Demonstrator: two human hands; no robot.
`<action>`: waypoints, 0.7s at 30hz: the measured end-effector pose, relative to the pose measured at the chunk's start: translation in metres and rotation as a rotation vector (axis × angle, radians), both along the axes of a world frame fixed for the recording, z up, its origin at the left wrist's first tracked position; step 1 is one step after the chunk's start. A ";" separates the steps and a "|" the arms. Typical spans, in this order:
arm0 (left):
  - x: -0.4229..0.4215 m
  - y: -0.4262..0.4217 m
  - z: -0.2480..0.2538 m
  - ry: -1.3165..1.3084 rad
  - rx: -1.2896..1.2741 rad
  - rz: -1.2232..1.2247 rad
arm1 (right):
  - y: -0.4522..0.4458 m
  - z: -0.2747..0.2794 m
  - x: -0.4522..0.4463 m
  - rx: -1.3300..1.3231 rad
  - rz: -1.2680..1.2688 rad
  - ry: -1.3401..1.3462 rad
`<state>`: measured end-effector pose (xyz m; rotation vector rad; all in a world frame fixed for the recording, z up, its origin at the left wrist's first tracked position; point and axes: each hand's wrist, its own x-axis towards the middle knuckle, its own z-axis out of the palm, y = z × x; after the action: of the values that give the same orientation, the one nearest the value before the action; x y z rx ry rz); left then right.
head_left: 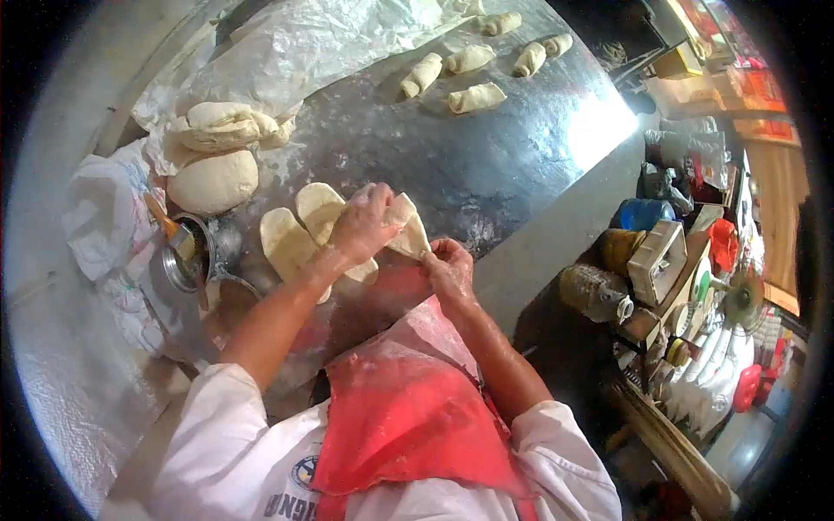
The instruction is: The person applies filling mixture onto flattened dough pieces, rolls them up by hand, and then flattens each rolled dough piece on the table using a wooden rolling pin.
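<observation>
Apparently to keep it stretched between two grips, the flattened dough piece (412,238) hangs just above the table's (360,143) near edge, the left hand (365,224) curled closed over its upper end and the right hand (450,271) pinching its near corner. Flat dough ovals (285,246) lie just beside, likely for easy reach, while rolled dough pieces (470,59) sit apart at the far side, probably so they don't touch.

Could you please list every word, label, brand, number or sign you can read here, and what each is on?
"IGN": apparently part of a longer word, on the white shirt; the rest is unclear.
Round emblem on the shirt: too small to read.
Containers at right: no readable text.
</observation>
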<state>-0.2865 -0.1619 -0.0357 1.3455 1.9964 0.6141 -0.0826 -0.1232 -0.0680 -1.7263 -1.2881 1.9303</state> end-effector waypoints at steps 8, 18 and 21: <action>0.041 -0.010 0.006 0.168 0.187 -0.052 | 0.001 0.012 0.005 0.050 0.021 0.023; 0.048 0.017 0.024 -0.255 0.397 0.182 | 0.053 0.080 -0.003 0.046 0.161 0.408; 0.013 0.055 0.020 0.238 0.493 0.288 | 0.078 0.080 -0.006 0.179 0.288 0.462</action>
<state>-0.2738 -0.1069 -0.0156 1.4707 2.3544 1.1887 -0.0884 -0.0450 0.0123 -0.9719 -1.5224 2.1181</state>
